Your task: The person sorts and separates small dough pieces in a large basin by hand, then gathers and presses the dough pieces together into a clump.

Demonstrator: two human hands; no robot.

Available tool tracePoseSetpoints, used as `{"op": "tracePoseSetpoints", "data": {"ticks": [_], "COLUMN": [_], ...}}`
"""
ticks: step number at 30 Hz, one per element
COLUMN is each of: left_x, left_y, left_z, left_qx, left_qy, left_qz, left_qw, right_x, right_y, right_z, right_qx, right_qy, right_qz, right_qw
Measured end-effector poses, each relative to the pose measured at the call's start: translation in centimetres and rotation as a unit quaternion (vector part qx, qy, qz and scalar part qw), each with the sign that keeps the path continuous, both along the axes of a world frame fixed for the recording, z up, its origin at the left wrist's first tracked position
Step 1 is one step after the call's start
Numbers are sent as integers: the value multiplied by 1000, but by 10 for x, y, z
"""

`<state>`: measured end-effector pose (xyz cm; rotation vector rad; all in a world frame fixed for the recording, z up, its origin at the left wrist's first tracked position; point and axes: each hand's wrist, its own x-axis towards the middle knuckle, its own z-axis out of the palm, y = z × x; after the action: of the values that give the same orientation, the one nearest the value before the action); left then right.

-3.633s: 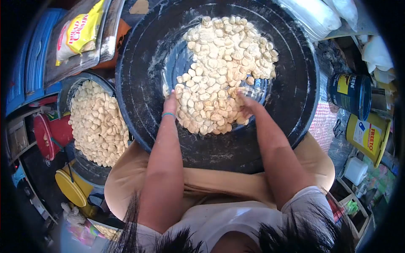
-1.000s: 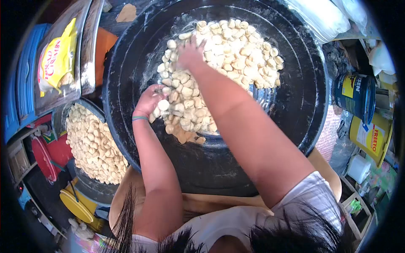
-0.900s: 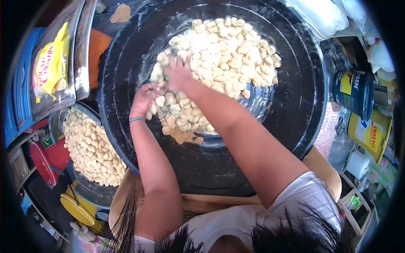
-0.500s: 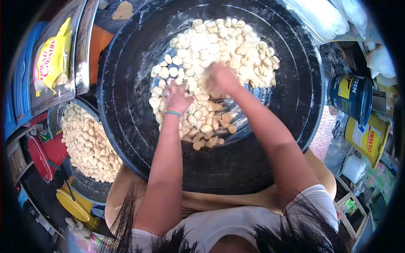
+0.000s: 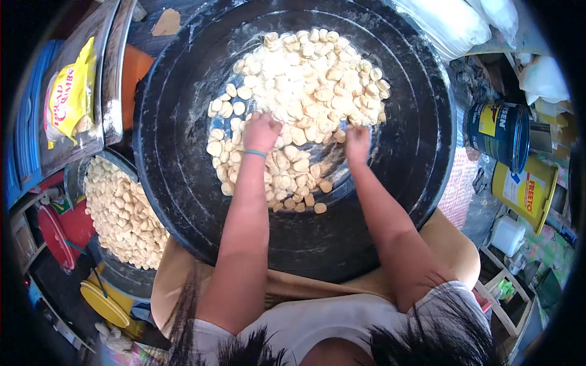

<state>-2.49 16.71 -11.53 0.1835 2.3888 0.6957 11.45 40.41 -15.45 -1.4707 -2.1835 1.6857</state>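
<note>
A loose heap of small, round, flattened dough pieces (image 5: 305,79), pale and floury, lies in a wide black basin (image 5: 305,244). My left hand (image 5: 262,131), with a teal band at the wrist, is curled down among the pieces at the left of the heap. At the heap's right lower edge my right hand (image 5: 357,145) touches the pieces with its fingers bent inward. Whatever is beneath either set of fingers is hidden. Some pieces lie scattered near the basin's middle, below the main heap.
A second tub (image 5: 131,277) of similar pieces stands at left, near a yellow bread crumbs bag (image 5: 72,91) on a tray. To the right are a dark blue bucket (image 5: 497,134) and a yellow bucket (image 5: 525,192). White plastic bags (image 5: 448,24) sit at upper right.
My right hand has moved right and down from the heap's middle to its edge. My left hand has shifted slightly right, its fingers now curled. Pieces near the middle have shifted.
</note>
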Motion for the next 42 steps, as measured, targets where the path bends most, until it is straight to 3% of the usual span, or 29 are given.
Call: {"op": "tracePoseSetpoints", "data": {"ticks": [1, 2, 3, 4, 5, 7, 8, 11, 12, 15, 16, 20, 23, 25, 27, 29, 30, 31, 33, 35, 36, 37, 38, 39, 42], "left_x": [-11, -21, -29, -31, -29, -28, -20, -21, -21, -23, -22, -5, 12, 17, 26, 38, 48, 52, 68, 105, 125, 133, 140, 148, 155], "left_y": [0, -2, -3, 1, 1, 2, 15, 19, 20, 15, 9, -2, -2, -13, -25, -43, -45, -46, -34, -21, -28, -28, -33, -36, -38], "left_z": [0, -4, -3, 19, 12, 1, 2, -12, 8, 16, 19, 53, 147, 226, 294, 336, 349, 349, 334, 324, 328, 311, 298, 300, 310], "left_qx": [-26, -54, -81, -86, -14, 132, 305, 363, 339, 351, 384, 527, 659, 693, 701, 731, 778, 773, 771, 831, 835, 811, 784, 755, 763], "left_qy": [-33, -68, -100, -58, 10, 150, -20, -127, -168, -239, -268, -339, -256, -236, -193, -159, -107, -93, -207, -270, -333, -298, -320, -340, -359], "left_qz": [5, 7, 9, 50, 69, 104, 248, 302, 293, 292, 273, 310, 274, 169, 101, 95, 79, 178, 228, 245, 104, 213, 226, 239, 200], "left_qw": [999, 996, 992, 993, 997, 974, 919, 872, 878, 857, 840, 715, 652, 660, 679, 657, 614, 602, 558, 421, 425, 456, 482, 507, 499], "right_x": [-3, -8, -19, -32, -44, -68, -77, -107, -107, -108, -106, -100, -98, -94, -86, -68, -60, -51, -35, -23, -11, -3, 3, 8, 22], "right_y": [19, 18, 10, -4, -18, -39, -48, -77, -86, -106, -105, -82, -66, -63, -60, -62, -64, -69, -79, -86, -85, -87, -84, -82, -79], "right_z": [-14, -8, -6, -5, -2, 6, 12, 36, 12, 67, 70, 168, 250, 311, 357, 406, 419, 429, 440, 419, 423, 418, 421, 416, 409], "right_qx": [-171, -290, -313, -336, -359, -363, -364, -231, -272, -283, -243, -321, -322, -361, -446, -491, -513, -488, -436, -230, -118, 6, 156, 177, 102], "right_qy": [-43, -52, -49, -44, -40, -57, -67, -89, -2, 96, 67, 81, 110, 190, 273, 340, 344, 335, 312, 208, 114, 71, -39, -57, 94], "right_qz": [-141, -205, -204, -202, -201, -121, -82, 56, 18, 75, 82, 258, 334, 331, 317, 333, 329, 324, 309, 372, 472, 525, 567, 590, 541], "right_qw": [974, 933, 926, 919, 910, 922, 926, 967, 962, 951, 964, 907, 879, 851, 792, 730, 714, 739, 786, 875, 866, 848, 808, 786, 829]}}
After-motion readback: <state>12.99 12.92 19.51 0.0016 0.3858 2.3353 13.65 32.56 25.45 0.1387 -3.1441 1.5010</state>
